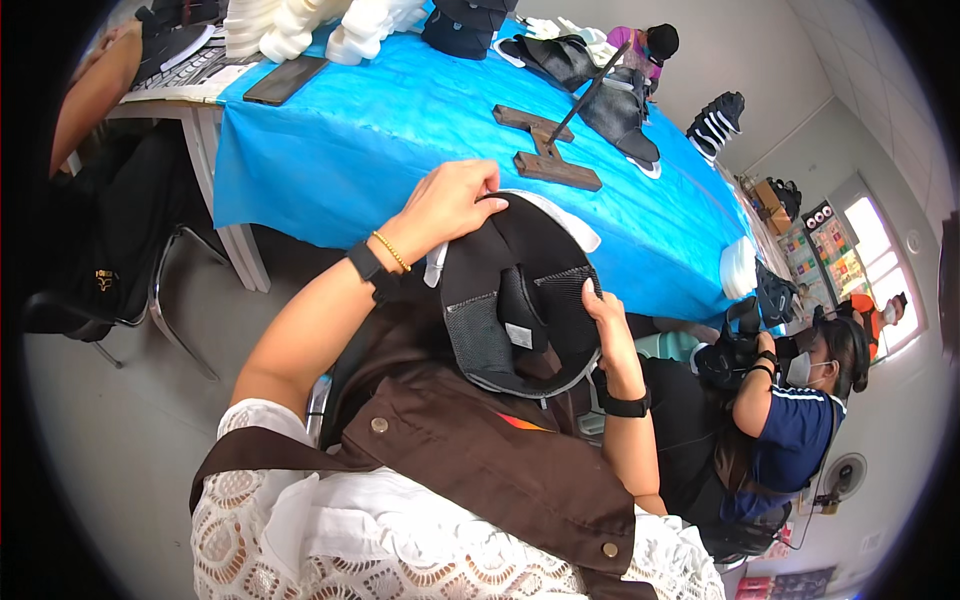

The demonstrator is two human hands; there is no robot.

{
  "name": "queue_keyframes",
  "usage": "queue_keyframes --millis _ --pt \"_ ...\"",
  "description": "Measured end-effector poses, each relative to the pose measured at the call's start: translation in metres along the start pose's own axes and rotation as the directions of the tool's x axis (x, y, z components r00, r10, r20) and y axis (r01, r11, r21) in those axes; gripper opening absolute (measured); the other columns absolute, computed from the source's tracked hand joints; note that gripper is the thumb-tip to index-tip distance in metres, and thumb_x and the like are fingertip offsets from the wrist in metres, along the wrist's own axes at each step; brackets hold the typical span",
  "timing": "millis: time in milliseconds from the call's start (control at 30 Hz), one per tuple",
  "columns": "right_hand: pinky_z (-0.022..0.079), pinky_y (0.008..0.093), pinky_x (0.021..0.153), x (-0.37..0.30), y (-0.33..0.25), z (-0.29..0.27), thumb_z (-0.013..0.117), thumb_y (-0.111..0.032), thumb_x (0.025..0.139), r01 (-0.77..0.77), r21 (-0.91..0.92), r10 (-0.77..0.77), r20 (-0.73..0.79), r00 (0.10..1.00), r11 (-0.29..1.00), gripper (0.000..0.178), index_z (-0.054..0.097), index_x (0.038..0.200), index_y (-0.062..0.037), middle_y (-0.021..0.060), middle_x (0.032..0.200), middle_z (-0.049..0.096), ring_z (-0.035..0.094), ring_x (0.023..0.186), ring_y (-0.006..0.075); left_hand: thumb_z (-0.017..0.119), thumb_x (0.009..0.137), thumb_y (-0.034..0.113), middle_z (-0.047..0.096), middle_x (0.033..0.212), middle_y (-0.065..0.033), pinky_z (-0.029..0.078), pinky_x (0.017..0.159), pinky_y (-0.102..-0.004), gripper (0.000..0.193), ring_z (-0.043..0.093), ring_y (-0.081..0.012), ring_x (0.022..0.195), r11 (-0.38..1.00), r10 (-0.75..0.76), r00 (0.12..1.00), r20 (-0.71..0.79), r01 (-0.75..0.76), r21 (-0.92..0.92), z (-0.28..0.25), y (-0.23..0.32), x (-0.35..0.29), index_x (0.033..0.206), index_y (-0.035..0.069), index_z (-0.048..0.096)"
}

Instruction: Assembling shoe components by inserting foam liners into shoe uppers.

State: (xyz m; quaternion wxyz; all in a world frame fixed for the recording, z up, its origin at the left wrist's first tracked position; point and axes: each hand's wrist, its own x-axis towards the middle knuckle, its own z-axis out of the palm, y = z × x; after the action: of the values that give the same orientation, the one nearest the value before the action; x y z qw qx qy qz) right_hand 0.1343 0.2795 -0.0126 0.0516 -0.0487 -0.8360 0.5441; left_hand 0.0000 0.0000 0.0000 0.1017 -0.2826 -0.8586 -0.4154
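Above my lap I hold a black cap [505,262] with its hollow inside facing up. Dark mesh panels and a small white label show within it, and a white curved strip [570,219] runs along its far edge. My left hand [450,205] pinches the rim at the far left, thumb over the edge. At the right side of the rim is my right hand [615,345], its thumb on the inner face and its other fingers mostly hidden behind the cap.
A blue-covered table [380,130] lies ahead, bearing a dark wooden stand [550,150] with an upright rod, black caps [620,115], a cap stack [465,25] and white curved pieces [365,25]. A co-worker [790,410] sits close at right; another person's arm [95,95] is at far left.
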Motion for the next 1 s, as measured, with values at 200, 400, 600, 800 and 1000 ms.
queue_keyframes --millis 200,400,600,800,1000 --pt "0.035 0.0391 0.055 -0.032 -0.012 0.023 0.052 -0.036 0.104 0.347 -0.288 -0.414 -0.218 0.884 0.892 0.046 0.051 0.079 0.0031 0.009 0.064 0.04 0.036 0.062 0.0142 0.091 0.067 0.049 0.066 0.111 -0.033 0.053 0.089 -0.0508 0.09 0.063 -0.0509 0.11 0.981 -0.098 0.952 -0.289 0.043 -0.192 0.019 0.007 -0.032 0.121 -0.007 0.046" --pt "0.047 0.0323 0.078 -0.043 -0.017 0.032 0.064 -0.028 0.098 0.223 -0.159 -0.21 0.095 0.973 0.962 0.037 0.062 0.115 0.0054 0.0101 0.091 0.064 0.056 0.084 0.0131 0.089 0.076 0.028 0.073 0.099 -0.0223 0.057 0.078 -0.0389 0.051 0.074 -0.0345 0.097 0.902 -0.082 0.86 -0.503 -0.151 -0.405 0.021 0.022 -0.048 0.107 -0.004 0.063" --pt "0.039 0.0351 0.11 -0.039 -0.031 0.038 0.068 -0.017 0.098 0.205 0.407 -0.192 -0.073 0.979 0.89 0.061 0.041 0.15 -0.0001 0.0104 0.143 0.053 0.052 0.129 0.0208 0.087 0.079 0.023 0.076 0.101 -0.0156 0.056 0.082 -0.0329 0.047 0.073 -0.02 0.094 0.878 -0.046 0.896 -0.441 -0.174 -0.445 0.018 0.046 -0.055 0.113 -0.004 0.069" --pt "0.04 0.034 0.108 -0.043 -0.023 0.047 0.065 -0.019 0.1 0.31 0.202 -0.276 -0.183 0.944 0.929 0.053 0.047 0.145 0.0027 0.0115 0.137 0.058 0.055 0.123 0.0201 0.09 0.077 0.026 0.076 0.105 -0.0115 0.055 0.087 -0.032 0.051 0.071 -0.0162 0.098 0.892 -0.05 0.963 -0.265 -0.076 -0.445 -0.018 0.054 -0.049 0.115 -0.001 0.071" --pt "0.042 0.0373 0.104 -0.044 -0.028 0.036 0.064 -0.024 0.1 0.257 -0.068 -0.261 -0.058 0.964 0.964 0.054 0.047 0.142 0.006 0.0158 0.131 0.06 0.055 0.12 0.0244 0.079 0.087 0.01 0.076 0.106 -0.0108 0.054 0.087 -0.0294 0.037 0.068 -0.0121 0.097 0.735 0.25 0.953 -0.17 -0.301 -0.607 -0.034 0.051 -0.034 0.122 0.002 0.07"
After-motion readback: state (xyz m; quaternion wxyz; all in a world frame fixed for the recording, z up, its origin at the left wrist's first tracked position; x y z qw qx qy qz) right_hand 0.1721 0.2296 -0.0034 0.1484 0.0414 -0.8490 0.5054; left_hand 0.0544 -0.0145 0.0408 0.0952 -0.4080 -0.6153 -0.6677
